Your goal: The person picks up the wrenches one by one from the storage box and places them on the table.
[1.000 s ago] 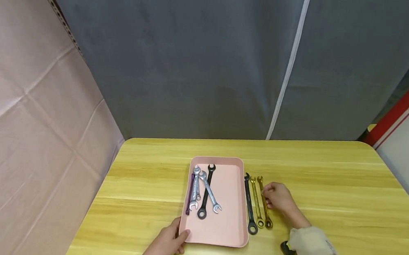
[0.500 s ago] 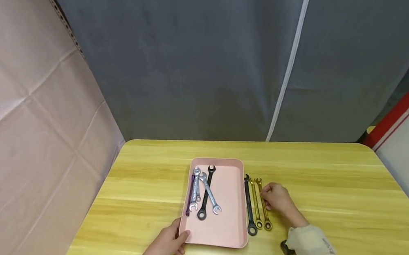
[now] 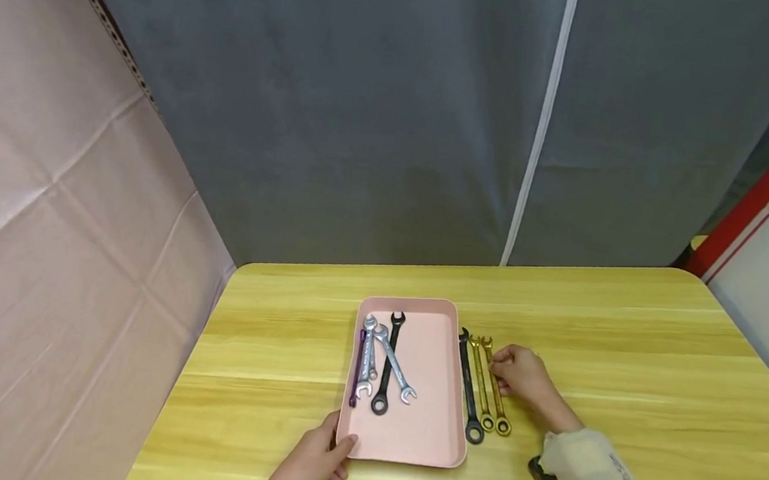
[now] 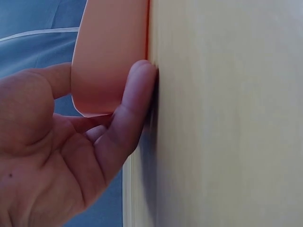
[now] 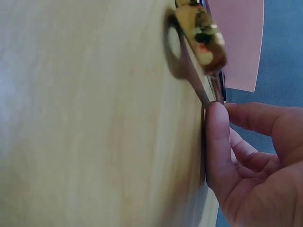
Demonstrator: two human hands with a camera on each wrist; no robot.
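Observation:
My left hand (image 3: 313, 456) grips the near left corner of a pink tray (image 3: 410, 442), thumb over the rim and fingers against the outside and underside. Between thumb and fingers of my right hand (image 3: 523, 373) is the outer gold combination wrench (image 3: 498, 404), pinched along its upper shank. Its ring end (image 5: 201, 40) looks slightly raised off the table in the right wrist view, with a shadow beside it. Another gold wrench (image 3: 483, 389) lies just left of it. A black ratcheting wrench (image 3: 468, 383) lies between that one and the tray's right wall.
Inside the tray are a purple wrench (image 3: 357, 369), silver wrenches (image 3: 396, 365) and a black wrench (image 3: 383, 385), some overlapping on the left half. The wooden table (image 3: 637, 357) ends at a grey curtain (image 3: 392, 156). A black wrist device (image 3: 541, 471) sits under the right cuff.
The gold wrenches and my right hand have shifted very slightly left. My left hand keeps its grip on the tray, and the wrenches inside lie as before.

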